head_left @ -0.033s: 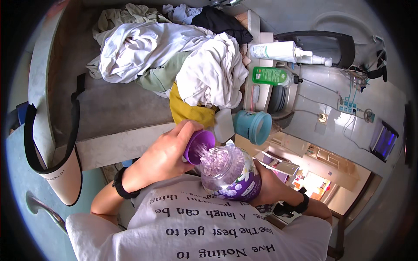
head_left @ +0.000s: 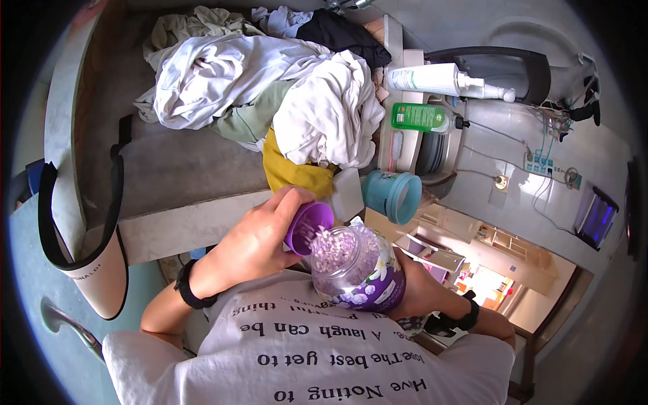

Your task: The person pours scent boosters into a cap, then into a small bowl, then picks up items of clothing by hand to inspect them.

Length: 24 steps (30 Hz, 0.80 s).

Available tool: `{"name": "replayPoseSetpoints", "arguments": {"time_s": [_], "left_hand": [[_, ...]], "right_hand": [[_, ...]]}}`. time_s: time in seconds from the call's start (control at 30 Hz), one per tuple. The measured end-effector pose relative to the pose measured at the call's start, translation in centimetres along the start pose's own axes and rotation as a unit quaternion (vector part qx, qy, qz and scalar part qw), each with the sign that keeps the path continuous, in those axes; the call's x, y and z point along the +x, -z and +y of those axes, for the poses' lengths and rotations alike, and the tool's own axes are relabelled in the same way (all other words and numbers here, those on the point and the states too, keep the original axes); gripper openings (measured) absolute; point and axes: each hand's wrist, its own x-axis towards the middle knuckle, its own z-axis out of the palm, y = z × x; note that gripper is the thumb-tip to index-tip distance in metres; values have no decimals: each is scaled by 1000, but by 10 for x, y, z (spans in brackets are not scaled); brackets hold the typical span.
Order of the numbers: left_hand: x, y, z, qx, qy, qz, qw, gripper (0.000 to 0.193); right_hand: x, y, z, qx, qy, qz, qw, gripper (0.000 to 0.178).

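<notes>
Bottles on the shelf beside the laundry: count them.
2. A white pump bottle lies at the far end, and a green bottle lies just nearer. Others may be hidden.

The person's left hand (head_left: 260,236) is raised in front of the chest, its back turned up toward the camera, the fingers (head_left: 290,199) curled over and closed in a grip at the fingertips, with the thumb tucked underneath. The left wrist is bent slightly, and a dark band wraps it just behind the hand. The left forearm runs down and to the left, elbow bent. The right hand (head_left: 415,290) sits lower and to the right, mostly hidden, cupped from below and behind with the palm turned inward. A dark band circles the right wrist too, and the right forearm angles off to the lower right.
</notes>
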Motion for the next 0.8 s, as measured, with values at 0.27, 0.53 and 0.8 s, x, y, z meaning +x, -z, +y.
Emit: {"name": "replayPoseSetpoints", "arguments": {"time_s": [0.27, 0.53, 0.8], "left_hand": [[0, -3, -5, -11, -2, -11, 1000, 65], [-3, -2, -13, -92, 39, -23, 995, 70], [0, 0, 12, -118, -5, -2, 993, 71]], "right_hand": [[-2, 3, -5, -11, 3, -16, 1000, 105], [-3, -7, 0, 22, -3, 6, 1000, 107], [-12, -20, 14, 24, 98, 84, 991, 107]]}}
